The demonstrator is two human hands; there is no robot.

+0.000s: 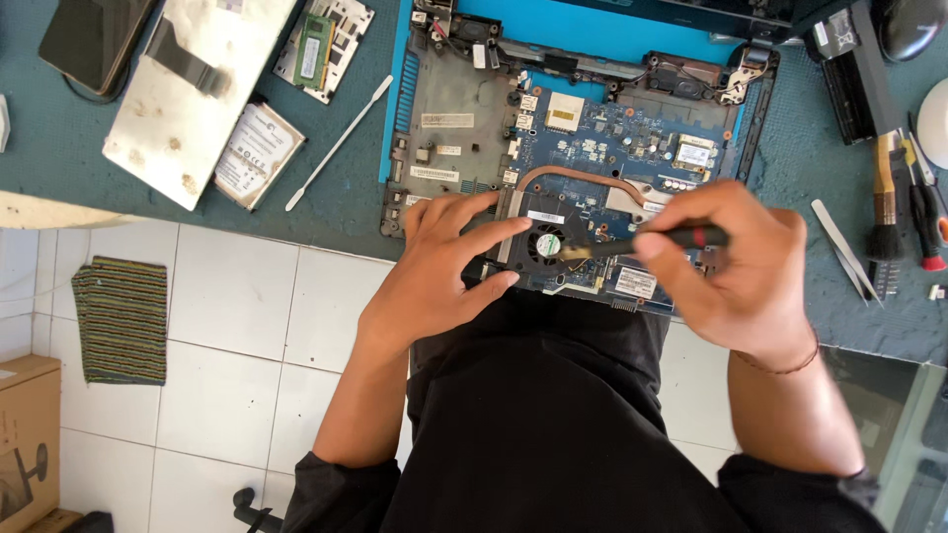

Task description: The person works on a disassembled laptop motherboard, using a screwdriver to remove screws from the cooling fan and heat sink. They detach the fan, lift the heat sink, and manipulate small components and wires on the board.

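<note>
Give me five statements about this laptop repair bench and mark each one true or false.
1. The right hand holds a brush with a black and red handle over the cooling fan. True.
2. The left hand lies flat on the floor tiles. False: it rests on the fan's edge, on the opened laptop base.
3. A white plastic spudger lies on the mat left of the laptop base. True.
4. The hard drive sits on the blue motherboard. False: it lies on the mat, partly under a white panel.
5. A copper heat pipe curves above the fan. True.
</note>
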